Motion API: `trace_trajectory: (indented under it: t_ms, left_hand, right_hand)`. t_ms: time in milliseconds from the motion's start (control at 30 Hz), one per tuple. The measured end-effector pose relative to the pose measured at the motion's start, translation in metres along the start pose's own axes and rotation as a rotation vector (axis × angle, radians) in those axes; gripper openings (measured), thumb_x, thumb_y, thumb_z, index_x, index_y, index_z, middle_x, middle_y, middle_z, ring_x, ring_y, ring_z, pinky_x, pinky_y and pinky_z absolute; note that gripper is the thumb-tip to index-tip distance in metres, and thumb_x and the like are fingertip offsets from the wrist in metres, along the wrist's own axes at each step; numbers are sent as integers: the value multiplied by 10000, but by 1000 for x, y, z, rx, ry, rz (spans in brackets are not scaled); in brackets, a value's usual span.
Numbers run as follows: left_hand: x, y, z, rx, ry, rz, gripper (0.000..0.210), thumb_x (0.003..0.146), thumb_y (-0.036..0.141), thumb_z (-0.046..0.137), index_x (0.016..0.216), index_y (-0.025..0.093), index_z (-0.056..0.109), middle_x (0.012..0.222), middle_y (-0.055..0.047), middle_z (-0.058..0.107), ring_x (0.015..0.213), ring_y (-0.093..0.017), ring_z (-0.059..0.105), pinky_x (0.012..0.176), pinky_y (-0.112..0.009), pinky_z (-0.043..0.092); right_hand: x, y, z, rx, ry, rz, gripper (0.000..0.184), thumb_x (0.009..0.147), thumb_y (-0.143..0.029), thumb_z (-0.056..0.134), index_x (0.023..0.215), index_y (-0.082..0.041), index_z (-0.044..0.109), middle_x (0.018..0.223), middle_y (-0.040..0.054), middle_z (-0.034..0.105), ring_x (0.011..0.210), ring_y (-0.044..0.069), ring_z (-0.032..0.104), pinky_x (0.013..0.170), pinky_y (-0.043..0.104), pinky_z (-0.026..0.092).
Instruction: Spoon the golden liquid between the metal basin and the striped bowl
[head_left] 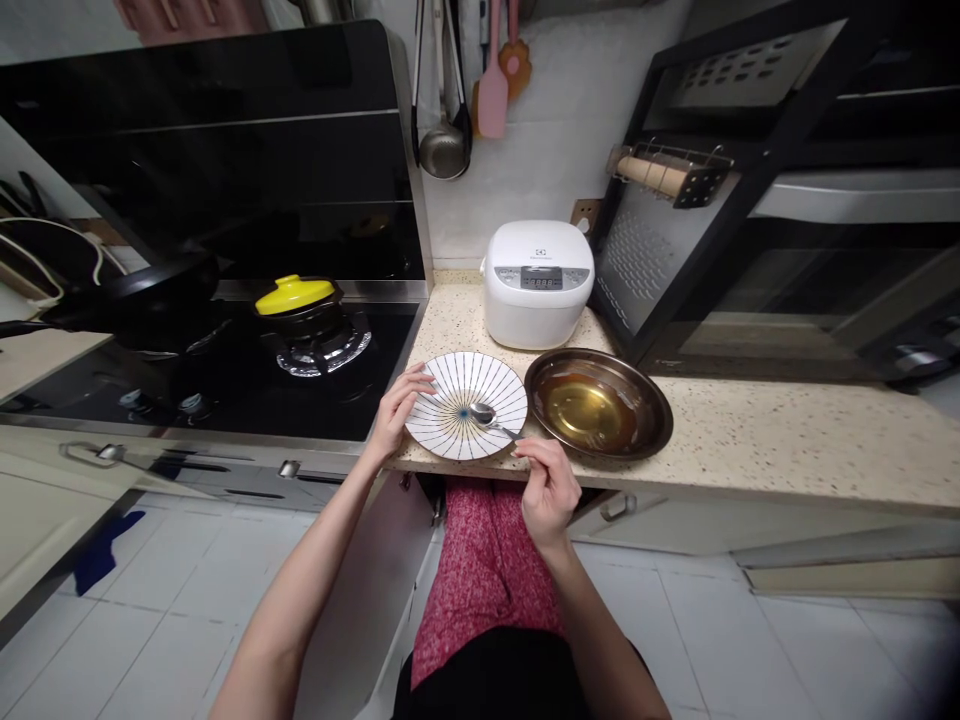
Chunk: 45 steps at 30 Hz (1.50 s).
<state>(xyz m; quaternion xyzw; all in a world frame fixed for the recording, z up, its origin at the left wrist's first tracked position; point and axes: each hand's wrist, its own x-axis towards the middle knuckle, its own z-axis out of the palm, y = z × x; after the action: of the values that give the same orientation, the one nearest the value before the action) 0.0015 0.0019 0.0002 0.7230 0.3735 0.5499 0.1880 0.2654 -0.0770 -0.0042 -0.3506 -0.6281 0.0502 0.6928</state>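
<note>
A white plate (pixel 442 436) with dark lines radiating from a blue centre lies on the counter in front of me. At its left rim, my left hand (pixel 397 408) grips the edge with the fingers over the top. My right hand (pixel 550 485) is closed in a pinch on the handle of a metal spoon (pixel 486 416). The spoon's bowl is over the plate, near the centre; whether it touches the plate I cannot tell. Just right of the plate stands a wide brown metal bowl (pixel 660 420) with a shiny golden inside and perhaps some liquid.
Behind the bowl stands a white rice cooker (pixel 538 285). To the left, a black gas stove (pixel 360 400) holds a pot with a yellow lid (pixel 294 294) and a dark wok (pixel 150 290). An oven rack (pixel 637 250) rises at right. Below the counter, a cabinet door (pixel 367 570) hangs open.
</note>
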Motion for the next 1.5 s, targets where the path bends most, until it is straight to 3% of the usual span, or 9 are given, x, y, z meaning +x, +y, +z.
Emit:
trace_trajectory:
  t_ms: [433, 1067, 1500]
  left_hand:
    - [-1, 0, 0, 7, -7, 0, 413, 1069, 457, 456, 1018, 202, 777, 1248, -123, 737, 1463, -343, 524, 1253, -615, 361]
    - [-1, -1, 0, 5, -7, -2, 418, 1062, 472, 464, 1006, 207, 782, 1237, -123, 741, 1459, -349, 527, 1252, -614, 363]
    - [0, 1, 0, 5, 0, -17, 437, 1058, 495, 469, 999, 198, 784, 1235, -129, 744, 1460, -357, 528, 1249, -617, 368]
  right_hand:
    - [-1, 1, 12, 8, -13, 54, 239, 1019, -101, 493, 944, -222, 684, 841, 30, 732, 780, 168, 706, 685, 310, 579]
    - [-5, 8, 11, 235, -82, 322, 240, 1058, -235, 492, 880, -218, 653, 820, 19, 674, 709, 151, 641, 662, 298, 560]
    - [4, 2, 7, 301, 28, 336, 208, 1050, -246, 513, 887, -212, 638, 844, 21, 674, 691, 142, 650, 628, 288, 588]
